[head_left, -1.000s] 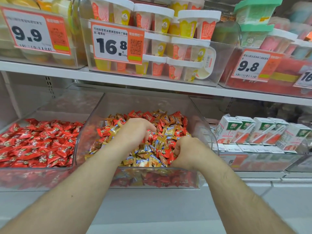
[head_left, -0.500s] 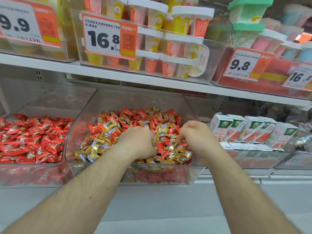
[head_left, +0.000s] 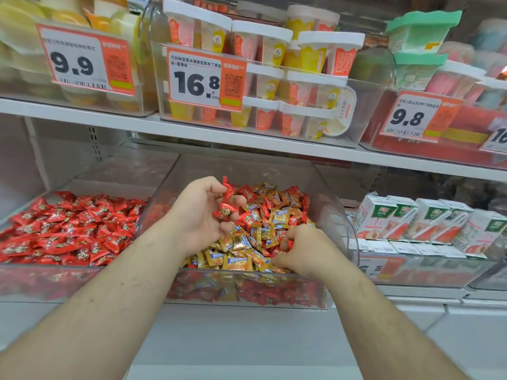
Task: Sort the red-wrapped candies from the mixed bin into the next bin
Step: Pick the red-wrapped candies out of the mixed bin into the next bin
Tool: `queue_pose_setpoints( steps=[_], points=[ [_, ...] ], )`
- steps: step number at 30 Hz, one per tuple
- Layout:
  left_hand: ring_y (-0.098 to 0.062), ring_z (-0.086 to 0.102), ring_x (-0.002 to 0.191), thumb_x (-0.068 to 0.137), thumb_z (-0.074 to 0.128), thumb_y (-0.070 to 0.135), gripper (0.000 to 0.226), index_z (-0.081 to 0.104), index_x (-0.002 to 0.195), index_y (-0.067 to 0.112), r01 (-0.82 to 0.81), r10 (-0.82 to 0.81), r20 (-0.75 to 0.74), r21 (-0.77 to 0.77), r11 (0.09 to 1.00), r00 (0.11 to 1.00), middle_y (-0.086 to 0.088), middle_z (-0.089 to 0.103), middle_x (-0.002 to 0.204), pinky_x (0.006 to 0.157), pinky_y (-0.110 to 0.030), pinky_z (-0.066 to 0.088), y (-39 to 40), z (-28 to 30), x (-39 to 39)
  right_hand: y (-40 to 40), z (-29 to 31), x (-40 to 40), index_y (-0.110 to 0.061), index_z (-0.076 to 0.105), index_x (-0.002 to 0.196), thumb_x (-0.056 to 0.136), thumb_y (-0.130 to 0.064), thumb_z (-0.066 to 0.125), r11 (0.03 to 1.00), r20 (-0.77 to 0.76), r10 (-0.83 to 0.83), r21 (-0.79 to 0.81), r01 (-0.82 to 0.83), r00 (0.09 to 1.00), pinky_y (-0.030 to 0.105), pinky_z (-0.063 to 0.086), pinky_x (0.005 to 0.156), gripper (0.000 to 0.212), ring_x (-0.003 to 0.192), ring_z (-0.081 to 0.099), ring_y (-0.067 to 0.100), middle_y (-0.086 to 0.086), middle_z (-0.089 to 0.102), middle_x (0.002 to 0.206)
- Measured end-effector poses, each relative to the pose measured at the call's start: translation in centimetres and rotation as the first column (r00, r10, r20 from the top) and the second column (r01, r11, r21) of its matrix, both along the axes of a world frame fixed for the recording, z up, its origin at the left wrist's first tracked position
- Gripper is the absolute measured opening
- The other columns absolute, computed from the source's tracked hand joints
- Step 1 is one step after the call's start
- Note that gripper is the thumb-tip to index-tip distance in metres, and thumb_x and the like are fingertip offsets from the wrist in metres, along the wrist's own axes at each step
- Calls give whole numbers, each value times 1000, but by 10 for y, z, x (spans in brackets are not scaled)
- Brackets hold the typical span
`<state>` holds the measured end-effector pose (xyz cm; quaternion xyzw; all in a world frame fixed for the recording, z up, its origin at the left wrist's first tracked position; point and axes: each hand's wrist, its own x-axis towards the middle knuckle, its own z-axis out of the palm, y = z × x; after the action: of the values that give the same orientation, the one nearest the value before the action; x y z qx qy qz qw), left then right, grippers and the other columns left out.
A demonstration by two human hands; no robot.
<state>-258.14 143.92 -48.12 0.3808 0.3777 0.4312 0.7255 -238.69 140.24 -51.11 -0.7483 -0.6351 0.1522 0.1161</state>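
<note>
A clear mixed bin (head_left: 333,204) on the lower shelf holds red-wrapped and gold-wrapped candies (head_left: 263,223). My left hand (head_left: 201,212) is raised over its left side, palm turned up, fingers curled round a few red-wrapped candies (head_left: 226,205). My right hand (head_left: 301,249) is down in the pile near the bin's front right, its fingers curled and pinching a red candy. To the left stands the neighbouring clear bin (head_left: 33,281), filled with red-wrapped candies (head_left: 74,229) only.
The upper shelf (head_left: 192,134) carries clear bins of pudding cups with price tags 9.9, 16.8 and 9.8. Small juice cartons (head_left: 422,223) stand in a bin to the right of the mixed bin. A white shelf front (head_left: 247,338) lies below.
My left hand has lifted out of the pile and turned palm up with red candies in it. My right hand has moved down to the front right of the bin.
</note>
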Motion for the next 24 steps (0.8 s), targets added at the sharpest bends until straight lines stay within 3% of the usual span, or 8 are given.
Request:
queue_pose_setpoints(
  steps=[5,8,9,11,14,19,22,24],
  points=[
    [-17,51,61,71,47,19,23,58,90,12,39,-22,133,-126,991,991,-5,65,82,45,-20,32,3,-2,7,-2,0,6,-15,57,79,72,-16,66,1000,79,-2,12,1,997,29,45,57,11,62,52,16,-2,57,70],
    [-13,46,55,87,56,27,14,56,77,17,-17,11,-132,-39,999,991,0,55,72,43,-20,26,8,-7,21,-6,11,14,-15,51,69,76,-18,70,997,-10,-27,68,27,1000,26,34,46,21,54,45,16,-1,48,61],
    [-13,45,55,89,59,32,20,56,75,18,-32,56,-325,79,996,944,2,54,72,44,-21,27,10,-9,25,-7,17,18,-14,53,68,78,-19,73,992,-93,-44,114,55,995,24,34,44,23,53,45,16,0,49,59],
    [-12,50,56,87,64,39,20,57,76,24,76,256,-700,405,911,667,8,59,73,50,-23,33,13,-15,33,-8,27,23,-15,63,73,81,-19,77,968,-331,-63,211,139,941,21,36,42,17,50,47,12,-2,56,60],
    [-8,56,66,84,64,43,15,54,80,33,437,472,-828,561,703,302,17,52,69,59,-26,38,14,-18,44,-5,29,24,-15,67,82,85,-16,75,931,-619,-79,234,279,781,20,40,47,9,55,50,11,-1,61,66],
    [-16,58,97,79,64,62,36,63,106,37,681,494,-858,447,580,142,12,64,96,73,-30,48,19,-26,72,11,22,26,-17,66,87,85,-11,74,886,-783,-49,253,389,621,36,46,63,10,66,54,18,6,65,77],
    [-18,62,100,84,64,54,37,65,116,35,719,527,-847,408,563,69,9,68,106,75,-31,51,21,-31,84,20,21,27,-22,58,114,83,-14,69,883,-852,-44,211,419,521,31,40,60,34,76,51,20,14,68,110],
    [-19,63,99,86,65,45,27,68,110,33,694,503,-859,418,586,93,8,68,103,76,-33,53,22,-31,85,21,21,27,-26,46,132,87,-8,59,895,-887,-61,155,419,458,26,33,53,50,66,47,17,12,64,107]
  ],
)
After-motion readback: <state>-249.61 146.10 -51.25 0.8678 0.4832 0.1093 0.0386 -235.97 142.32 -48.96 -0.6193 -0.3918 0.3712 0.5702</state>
